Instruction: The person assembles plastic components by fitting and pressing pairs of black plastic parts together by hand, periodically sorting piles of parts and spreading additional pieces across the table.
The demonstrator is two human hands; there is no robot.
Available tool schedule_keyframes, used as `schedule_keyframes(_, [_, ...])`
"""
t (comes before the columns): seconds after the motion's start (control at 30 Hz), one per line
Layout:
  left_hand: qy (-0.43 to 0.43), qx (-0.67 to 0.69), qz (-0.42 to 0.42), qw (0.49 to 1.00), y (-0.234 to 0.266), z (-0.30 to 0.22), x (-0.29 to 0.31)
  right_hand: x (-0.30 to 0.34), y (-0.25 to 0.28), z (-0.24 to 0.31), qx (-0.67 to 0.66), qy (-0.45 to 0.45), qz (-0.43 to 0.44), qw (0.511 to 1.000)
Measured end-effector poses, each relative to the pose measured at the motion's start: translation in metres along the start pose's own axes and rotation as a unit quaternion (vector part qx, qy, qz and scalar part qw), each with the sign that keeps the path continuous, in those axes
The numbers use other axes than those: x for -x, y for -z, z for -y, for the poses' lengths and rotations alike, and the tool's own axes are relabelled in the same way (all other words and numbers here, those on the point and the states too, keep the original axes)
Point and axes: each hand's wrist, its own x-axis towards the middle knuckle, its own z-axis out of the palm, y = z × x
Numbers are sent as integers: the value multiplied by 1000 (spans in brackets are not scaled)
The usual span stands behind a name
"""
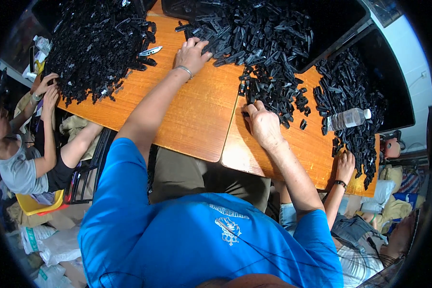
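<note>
My left hand (pixel 191 56) reaches to the near-left edge of a heap of long black plastic pieces (pixel 245 36). Its fingers are apart and touch the outermost pieces; a bracelet circles the wrist. Lower and to the right, my right hand (pixel 265 126) rests low over the tabletop, its fingers curled together. Something small and dark shows at its fingertips, apparently one of the small black plastic clips; the fingers partly hide it. Just beyond that hand lies a loose heap of small black clips (pixel 269 89).
A big pile of small black parts (pixel 93 53) covers the left of the wooden table (pixel 197 120), with a folding knife (pixel 151 51) beside it. At right, a plastic bottle (pixel 349 119) lies on more black pieces. Co-workers' hands (pixel 345 168) work at both sides.
</note>
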Motion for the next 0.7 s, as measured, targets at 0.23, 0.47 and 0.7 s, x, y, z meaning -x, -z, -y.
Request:
schedule_keyframes(0.23, [5,29,4,1000,3,-13,58,7,13,18,-87,73,-9,993])
schedule_keyframes(0.47, [-21,101,-28,994,32,-14,115,21,-2,30,-100,81,14,992])
schedule_keyframes(0.7, [-93,110,-21,989,58,-21,156,25,5,37,-38,67,20,997])
